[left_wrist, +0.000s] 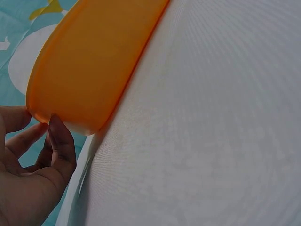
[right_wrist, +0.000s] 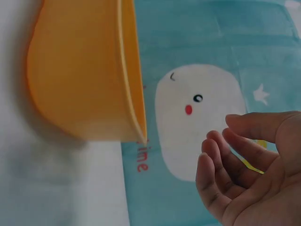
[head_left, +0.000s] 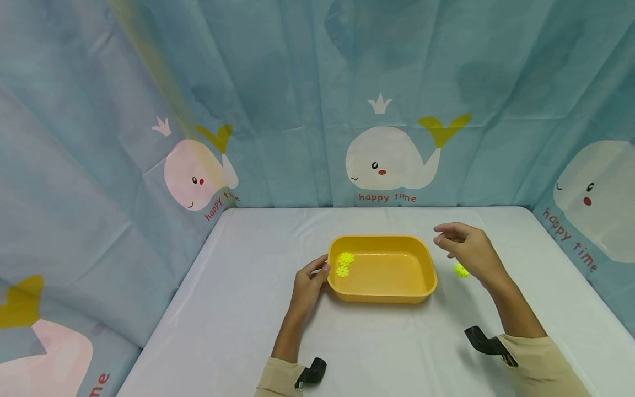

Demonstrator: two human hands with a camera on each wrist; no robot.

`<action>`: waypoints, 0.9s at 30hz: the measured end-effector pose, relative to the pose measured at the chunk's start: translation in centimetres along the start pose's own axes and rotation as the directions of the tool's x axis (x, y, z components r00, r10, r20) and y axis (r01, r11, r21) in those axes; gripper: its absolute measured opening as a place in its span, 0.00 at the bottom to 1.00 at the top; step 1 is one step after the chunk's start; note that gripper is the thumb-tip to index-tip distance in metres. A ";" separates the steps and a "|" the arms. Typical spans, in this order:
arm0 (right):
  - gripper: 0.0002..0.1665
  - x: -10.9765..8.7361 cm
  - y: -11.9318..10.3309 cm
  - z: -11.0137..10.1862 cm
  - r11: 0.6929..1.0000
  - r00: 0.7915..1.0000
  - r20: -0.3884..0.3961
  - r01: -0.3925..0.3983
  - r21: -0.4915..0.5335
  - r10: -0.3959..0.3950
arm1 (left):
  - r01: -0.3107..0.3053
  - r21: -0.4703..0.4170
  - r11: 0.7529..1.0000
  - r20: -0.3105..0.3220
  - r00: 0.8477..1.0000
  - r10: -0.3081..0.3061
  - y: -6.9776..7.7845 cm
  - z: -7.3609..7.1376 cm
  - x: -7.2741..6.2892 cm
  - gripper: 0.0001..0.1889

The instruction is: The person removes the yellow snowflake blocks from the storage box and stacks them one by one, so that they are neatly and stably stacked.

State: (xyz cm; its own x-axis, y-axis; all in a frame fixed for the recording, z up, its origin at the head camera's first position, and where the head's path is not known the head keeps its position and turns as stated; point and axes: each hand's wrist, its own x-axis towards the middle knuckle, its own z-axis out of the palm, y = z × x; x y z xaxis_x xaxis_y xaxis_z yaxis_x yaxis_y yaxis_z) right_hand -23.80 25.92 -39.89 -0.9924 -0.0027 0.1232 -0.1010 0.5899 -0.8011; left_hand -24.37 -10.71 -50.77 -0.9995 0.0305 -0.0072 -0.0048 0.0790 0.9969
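Note:
My left hand (head_left: 306, 284) holds the left end of a yellow plastic basin (head_left: 382, 299), thumb at the rim and bent fingers against the outer wall. Inside, at the left, lie a few neon-yellow notched discs (head_left: 342, 271). Above the table, just right of the basin, my right hand (head_left: 468, 248) hovers with loosely bent fingers. Nothing shows between its thumb and fingers in the right wrist view. Another neon-yellow notched disc (head_left: 462, 270) lies on the table below that hand, partly covered by it. In the left wrist view the basin wall (left_wrist: 89, 66) fills the upper left.
A white cloth (head_left: 238, 309) covers the table. Blue curtains (head_left: 278, 110) with whale prints stand behind and along both sides. Black camera mounts (head_left: 488, 344) sit on both wrists at the beige sleeves.

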 end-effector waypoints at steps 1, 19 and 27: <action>0.24 0.1 -0.3 0.3 1.000 1.000 0.006 0.000 0.005 0.000 | 0.000 -0.001 1.000 0.001 1.000 0.000 0.0 0.0 0.0 0.23; 0.19 2.7 -1.9 7.8 0.984 0.986 0.156 0.026 0.178 -0.054 | 0.000 -0.001 1.000 -0.001 1.000 0.000 0.0 -0.1 -0.1 0.23; 0.21 3.5 -2.3 10.7 0.976 0.978 0.204 -0.004 0.219 -0.042 | -0.010 -0.008 1.000 -0.002 1.000 0.010 0.2 0.0 -0.1 0.24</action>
State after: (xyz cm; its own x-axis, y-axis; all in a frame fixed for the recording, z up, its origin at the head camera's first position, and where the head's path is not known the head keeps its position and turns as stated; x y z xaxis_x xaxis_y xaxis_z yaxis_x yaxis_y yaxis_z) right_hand -27.81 15.91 -43.89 -0.9808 -0.1922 0.0342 -0.1099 0.3990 -0.9103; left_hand -24.27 -10.67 -50.60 -0.9996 0.0295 0.0025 0.0046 0.0711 0.9975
